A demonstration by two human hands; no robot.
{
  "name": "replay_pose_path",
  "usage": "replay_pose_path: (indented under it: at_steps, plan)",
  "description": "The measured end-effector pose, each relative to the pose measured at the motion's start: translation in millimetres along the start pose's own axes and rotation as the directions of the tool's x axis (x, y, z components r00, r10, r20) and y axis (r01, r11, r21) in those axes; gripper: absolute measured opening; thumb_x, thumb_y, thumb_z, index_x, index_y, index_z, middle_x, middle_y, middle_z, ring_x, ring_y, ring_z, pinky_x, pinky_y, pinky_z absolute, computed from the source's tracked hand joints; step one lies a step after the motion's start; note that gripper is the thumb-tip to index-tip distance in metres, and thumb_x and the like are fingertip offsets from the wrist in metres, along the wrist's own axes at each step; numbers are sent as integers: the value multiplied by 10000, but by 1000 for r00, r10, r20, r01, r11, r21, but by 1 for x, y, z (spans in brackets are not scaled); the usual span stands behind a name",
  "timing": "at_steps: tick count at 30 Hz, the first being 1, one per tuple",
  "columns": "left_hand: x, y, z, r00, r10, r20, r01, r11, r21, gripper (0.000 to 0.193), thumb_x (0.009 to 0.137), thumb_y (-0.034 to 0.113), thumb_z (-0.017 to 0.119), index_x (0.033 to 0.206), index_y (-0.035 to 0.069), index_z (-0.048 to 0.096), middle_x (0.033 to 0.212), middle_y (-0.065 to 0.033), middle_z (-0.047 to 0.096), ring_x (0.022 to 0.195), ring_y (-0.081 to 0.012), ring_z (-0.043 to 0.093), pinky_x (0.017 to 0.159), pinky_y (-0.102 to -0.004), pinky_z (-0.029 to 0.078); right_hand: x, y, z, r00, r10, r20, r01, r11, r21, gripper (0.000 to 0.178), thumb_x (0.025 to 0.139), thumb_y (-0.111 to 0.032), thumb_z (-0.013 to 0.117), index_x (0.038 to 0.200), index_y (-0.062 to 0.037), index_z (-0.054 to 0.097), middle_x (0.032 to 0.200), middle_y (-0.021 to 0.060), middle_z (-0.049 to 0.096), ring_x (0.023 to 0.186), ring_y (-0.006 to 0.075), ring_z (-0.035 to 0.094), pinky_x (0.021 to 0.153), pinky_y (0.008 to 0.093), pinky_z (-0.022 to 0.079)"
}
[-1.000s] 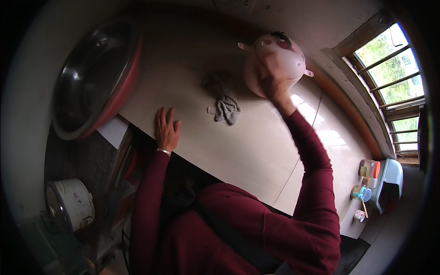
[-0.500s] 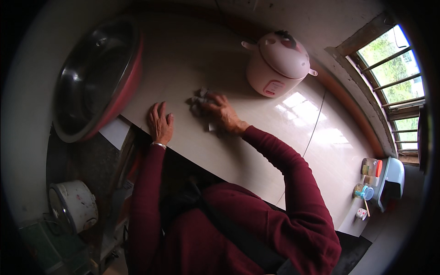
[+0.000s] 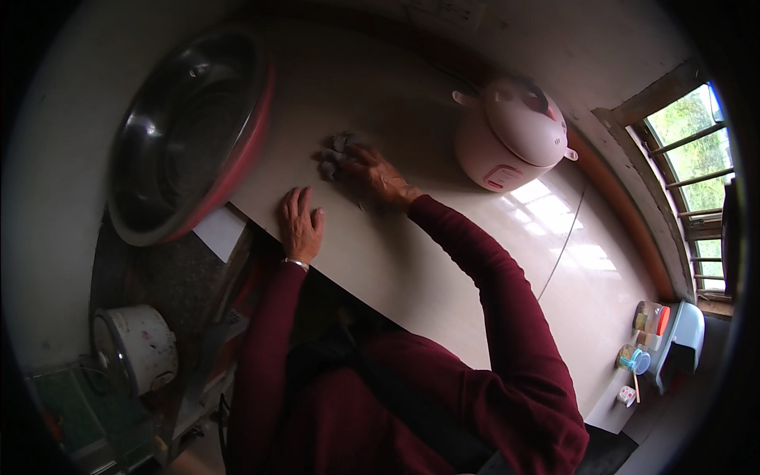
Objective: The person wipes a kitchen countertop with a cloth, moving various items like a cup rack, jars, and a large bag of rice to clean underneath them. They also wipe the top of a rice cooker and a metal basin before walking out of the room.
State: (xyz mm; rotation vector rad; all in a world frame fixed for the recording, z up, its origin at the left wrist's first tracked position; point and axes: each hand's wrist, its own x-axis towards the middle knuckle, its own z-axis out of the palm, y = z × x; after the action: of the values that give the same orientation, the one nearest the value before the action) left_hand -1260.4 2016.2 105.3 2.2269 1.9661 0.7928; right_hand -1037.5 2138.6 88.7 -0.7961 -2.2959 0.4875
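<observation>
On the pale tiled counter [image 3: 380,269], my right hand [image 3: 378,176] presses down on a crumpled grey cloth [image 3: 332,165], its fingers bent over it. Part of the cloth sticks out past the fingertips; the rest is hidden under the hand. My left hand [image 3: 302,226] lies flat near the counter's front edge, fingers stretched out, holding nothing. A bracelet circles that wrist. Beyond my right hand, to the right, a pink rice cooker [image 3: 507,146] stands with its lid closed.
At the left sits a large metal basin [image 3: 252,150] with a red outer side. Below it are a white pot [image 3: 146,348] and a white sheet [image 3: 220,231]. Small jars [image 3: 651,318] and a pale blue container [image 3: 687,336] stand at the far right, below a barred window [image 3: 697,166].
My right hand and the cloth have slid left across the counter, away from the rice cooker. My left hand stays in place. The whole view has shifted slightly.
</observation>
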Motion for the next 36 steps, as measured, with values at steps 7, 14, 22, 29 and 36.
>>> replay_pose_path:
  at_steps: [7, 14, 22, 29, 36]
  plan:
    - [4, 5, -9, 1000, -1, 13, 1, 1000, 23, 479, 849, 236, 540, 1266, 23, 441, 1306, -161, 411, 1223, -339, 359, 1024, -456, 296, 37, 54, -57, 721, 645, -255, -601, 398, -693, 572, 911, -347, 425, 1361, -5, 337, 1393, 244, 319, 1287, 402, 305, 1061, 485, 252]
    - [13, 9, -13, 999, -17, 50, 17, 1000, 2, 495, 831, 209, 562, 1268, 11, 435, 1312, -163, 402, 1227, -339, 356, 1021, -462, 293, 99, 191, 2, 501, 491, -712, -827, 29, -562, 591, 885, -371, 429, 1323, 24, 391, 1364, 293, 325, 1245, 460, 323, 1031, 603, 198]
    - [12, 5, -16, 996, -44, 82, 43, 999, 6, 492, 851, 246, 533, 1271, 7, 442, 1322, -182, 407, 1237, -356, 348, 1035, -477, 273, 180, 153, 36, 838, 415, -355, -546, 648, -531, 460, 883, -295, 458, 1273, -52, 484, 1291, 233, 453, 1165, 457, 416, 960, 649, 269]
    - [11, 2, -15, 998, -3, 68, 4, 1000, -13, 486, 851, 235, 534, 1267, 2, 441, 1309, -193, 415, 1232, -365, 353, 1034, -479, 266, 154, 52, 77, 997, 9, 71, -52, 776, 629, 356, 839, -310, 565, 1114, -87, 596, 1224, 148, 519, 1135, 295, 491, 953, 367, 403]
    - [6, -6, -7, 999, 43, 4, -43, 997, -64, 510, 835, 211, 555, 1280, 1, 419, 1308, -190, 413, 1229, -363, 358, 1042, -477, 266, 79, -4, 37, 997, -63, -33, 70, 953, 293, 286, 709, -108, 652, 993, -88, 633, 1059, 146, 557, 985, 332, 525, 863, 421, 435]
